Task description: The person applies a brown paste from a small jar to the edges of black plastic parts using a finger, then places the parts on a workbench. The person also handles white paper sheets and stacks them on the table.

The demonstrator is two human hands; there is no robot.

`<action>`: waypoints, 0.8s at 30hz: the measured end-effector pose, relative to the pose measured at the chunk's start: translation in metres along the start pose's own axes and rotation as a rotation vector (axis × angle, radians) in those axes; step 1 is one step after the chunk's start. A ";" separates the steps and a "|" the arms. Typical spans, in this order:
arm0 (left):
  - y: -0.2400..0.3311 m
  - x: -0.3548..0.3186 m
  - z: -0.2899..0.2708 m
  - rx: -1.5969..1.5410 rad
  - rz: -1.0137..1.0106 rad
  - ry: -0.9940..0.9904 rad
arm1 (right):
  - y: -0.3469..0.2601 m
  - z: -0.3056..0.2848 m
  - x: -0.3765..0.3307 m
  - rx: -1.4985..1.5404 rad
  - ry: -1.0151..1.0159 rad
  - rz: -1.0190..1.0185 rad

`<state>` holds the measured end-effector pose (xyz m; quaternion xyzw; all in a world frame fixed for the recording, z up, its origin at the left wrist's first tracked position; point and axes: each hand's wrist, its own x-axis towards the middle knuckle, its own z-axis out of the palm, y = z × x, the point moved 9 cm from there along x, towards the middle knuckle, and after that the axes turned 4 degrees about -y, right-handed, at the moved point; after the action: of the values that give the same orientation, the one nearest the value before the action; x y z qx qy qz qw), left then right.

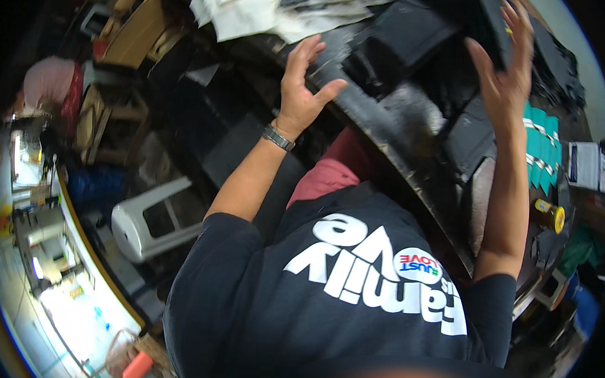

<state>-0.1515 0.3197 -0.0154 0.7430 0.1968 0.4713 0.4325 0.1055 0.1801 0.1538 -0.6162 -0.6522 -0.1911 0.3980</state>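
My left hand [301,86], with a grey watch on the wrist, is raised with its fingers spread. It holds nothing and hovers by the edge of a black worktable [381,125]. My right hand [507,70] reaches up to the far right. Its thumb and fingers sit on either side of a thin black panel [492,24] that stands among other black sheets. My dark printed shirt fills the lower middle of the view.
White sheets [243,8] lie at the table's far end. A stack of teal pieces [541,147] and a yellow bottle [551,216] sit at the right. A white plastic stool [150,222], a cardboard box [133,23] and a person in pink [48,83] are to the left.
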 end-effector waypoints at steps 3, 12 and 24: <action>-0.004 -0.081 -0.038 0.353 -0.002 0.132 | -0.024 -0.002 -0.059 0.179 -0.050 0.005; -0.102 -0.274 0.004 0.883 -0.273 -0.786 | -0.063 0.080 -0.151 0.286 -0.473 0.147; -0.106 -0.275 0.007 0.955 -0.232 -0.711 | -0.062 0.083 -0.147 0.289 -0.388 0.180</action>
<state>-0.2650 0.1824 -0.2498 0.9405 0.3100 0.0035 0.1390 0.0116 0.1355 0.0074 -0.6336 -0.6795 0.0622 0.3647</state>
